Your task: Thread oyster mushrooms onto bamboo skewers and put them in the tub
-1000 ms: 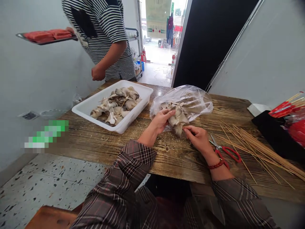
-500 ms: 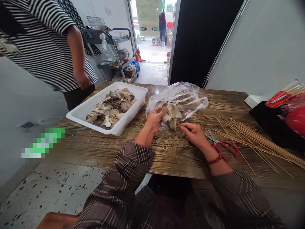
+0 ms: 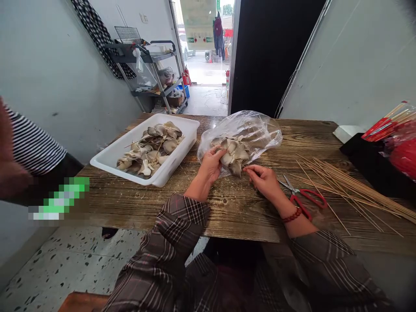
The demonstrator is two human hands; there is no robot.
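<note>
My left hand (image 3: 210, 165) is closed on a bunch of grey-white oyster mushrooms (image 3: 234, 152), held in front of a clear plastic bag (image 3: 260, 128). At the lower right of the bunch, my right hand (image 3: 262, 180) pinches the end of a thin wooden skewer (image 3: 245, 167); most of its length is hidden by the mushrooms. Red-handled scissors (image 3: 300, 195) lie just right of my right hand, blades apart. Beyond them many loose skewers (image 3: 351, 186) are spread over the wooden table (image 3: 182, 203).
A white plastic tub (image 3: 165, 177) with more mushrooms, some on skewers, stands left. At the right edge is a black box (image 3: 367, 160) with red-wrapped sticks (image 3: 383, 125). A person in a striped top (image 3: 35, 143) is at far left. A shelf cart (image 3: 156, 65) stands by the doorway.
The person in the striped top has moved from behind the tub toward the left edge of view. My hands keep nearly the same place and hold; the view has shifted slightly.
</note>
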